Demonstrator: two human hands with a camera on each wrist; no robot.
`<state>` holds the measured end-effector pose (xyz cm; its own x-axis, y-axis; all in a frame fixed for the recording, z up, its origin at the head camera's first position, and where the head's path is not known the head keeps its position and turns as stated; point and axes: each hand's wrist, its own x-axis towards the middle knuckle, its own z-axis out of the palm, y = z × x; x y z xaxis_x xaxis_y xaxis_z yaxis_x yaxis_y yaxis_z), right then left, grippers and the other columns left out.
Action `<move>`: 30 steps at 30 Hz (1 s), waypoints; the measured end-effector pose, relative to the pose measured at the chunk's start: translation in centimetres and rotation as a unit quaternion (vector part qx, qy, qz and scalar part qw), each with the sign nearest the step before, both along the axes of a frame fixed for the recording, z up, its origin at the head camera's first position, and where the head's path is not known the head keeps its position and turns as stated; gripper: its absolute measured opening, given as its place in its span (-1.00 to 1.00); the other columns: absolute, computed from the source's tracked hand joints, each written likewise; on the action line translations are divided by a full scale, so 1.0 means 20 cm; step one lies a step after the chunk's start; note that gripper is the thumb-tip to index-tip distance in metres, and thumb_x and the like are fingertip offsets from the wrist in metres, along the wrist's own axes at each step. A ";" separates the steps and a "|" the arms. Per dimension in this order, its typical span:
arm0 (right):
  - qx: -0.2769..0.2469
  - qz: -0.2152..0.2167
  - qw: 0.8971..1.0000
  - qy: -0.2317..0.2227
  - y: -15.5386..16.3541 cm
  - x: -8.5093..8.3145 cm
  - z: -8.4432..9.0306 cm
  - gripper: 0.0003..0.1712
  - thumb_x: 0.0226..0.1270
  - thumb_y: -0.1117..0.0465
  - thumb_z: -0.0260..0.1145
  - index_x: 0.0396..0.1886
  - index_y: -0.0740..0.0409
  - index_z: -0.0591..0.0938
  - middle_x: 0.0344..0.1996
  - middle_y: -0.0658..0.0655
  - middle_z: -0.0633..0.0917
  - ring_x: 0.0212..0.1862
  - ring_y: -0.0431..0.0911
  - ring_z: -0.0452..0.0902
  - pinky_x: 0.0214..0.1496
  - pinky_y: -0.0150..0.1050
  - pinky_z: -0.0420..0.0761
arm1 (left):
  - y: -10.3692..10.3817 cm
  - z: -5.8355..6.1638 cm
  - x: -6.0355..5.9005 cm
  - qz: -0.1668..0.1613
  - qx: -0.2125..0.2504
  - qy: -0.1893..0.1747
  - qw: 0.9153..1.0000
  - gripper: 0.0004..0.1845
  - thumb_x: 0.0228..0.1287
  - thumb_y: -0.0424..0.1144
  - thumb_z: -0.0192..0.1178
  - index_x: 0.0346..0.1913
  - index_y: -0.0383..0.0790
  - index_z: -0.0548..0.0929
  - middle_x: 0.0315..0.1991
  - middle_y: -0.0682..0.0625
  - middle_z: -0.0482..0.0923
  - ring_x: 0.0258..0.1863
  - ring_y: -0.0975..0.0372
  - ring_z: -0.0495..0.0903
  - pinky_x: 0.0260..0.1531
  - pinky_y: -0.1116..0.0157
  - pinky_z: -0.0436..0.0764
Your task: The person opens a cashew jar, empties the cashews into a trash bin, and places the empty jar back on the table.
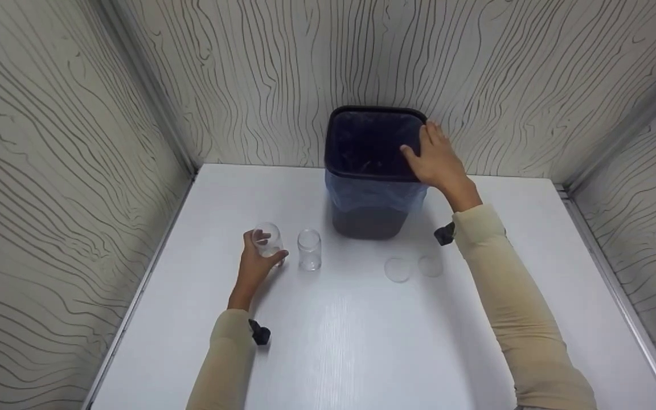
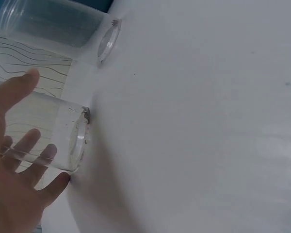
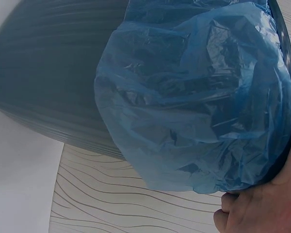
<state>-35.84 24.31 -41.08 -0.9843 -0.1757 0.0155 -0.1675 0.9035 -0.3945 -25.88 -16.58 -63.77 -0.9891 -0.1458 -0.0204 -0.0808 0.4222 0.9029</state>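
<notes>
My left hand point(image 1: 257, 265) is around a clear plastic jar point(image 2: 63, 128), with the thumb on one side and the fingers on the other. The jar stands roughly upright, its base close to the table. Beside it, to the right, stands a second clear jar point(image 1: 309, 250), without a lid. At the back, my right hand point(image 1: 439, 162) grips the right rim of a dark trash bin point(image 1: 369, 222), its thumb over the opening. A blue bag point(image 3: 194, 97) lines the bin and folds down over the outside of the rim.
Two clear round lids point(image 1: 398, 269) lie flat on the white table point(image 1: 328, 341), in front of the bin and to its right. Wood-grain patterned panels point(image 1: 259, 85) rise behind the table and along both sides, with the bin near the back one.
</notes>
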 end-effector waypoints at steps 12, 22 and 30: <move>-0.008 0.000 1.000 0.006 0.00 -0.01 -0.01 -0.03 0.73 -0.23 -0.18 0.71 0.41 -0.17 0.73 0.41 -0.24 0.75 0.27 -0.43 0.76 0.15 -0.28 | -0.02 0.01 0.01 -0.004 0.017 -0.015 1.000 0.00 0.23 -0.10 0.55 0.55 -0.15 0.10 0.50 -0.18 0.41 0.59 -0.14 0.31 0.61 -0.17 0.17; -0.030 -0.006 0.999 0.013 0.00 -0.01 -0.02 -0.04 0.73 -0.23 -0.16 0.71 0.40 -0.13 0.74 0.38 -0.21 0.76 0.26 -0.39 0.74 0.21 -0.17 | -0.06 0.07 0.03 -0.017 0.036 -0.038 0.998 0.09 0.25 0.03 0.54 0.62 -0.07 0.02 0.62 -0.24 0.25 0.67 -0.17 0.15 0.61 -0.23 0.14; -0.039 -0.020 0.998 0.048 0.00 0.00 -0.03 -0.09 0.74 -0.19 -0.14 0.70 0.41 0.01 0.73 0.39 -0.06 0.76 0.27 -0.24 0.74 0.20 -0.09 | -0.07 0.16 0.04 -0.030 0.046 -0.018 0.998 0.05 0.31 -0.03 0.48 0.65 -0.11 0.01 0.67 -0.21 0.15 0.70 -0.09 0.08 0.64 -0.10 0.15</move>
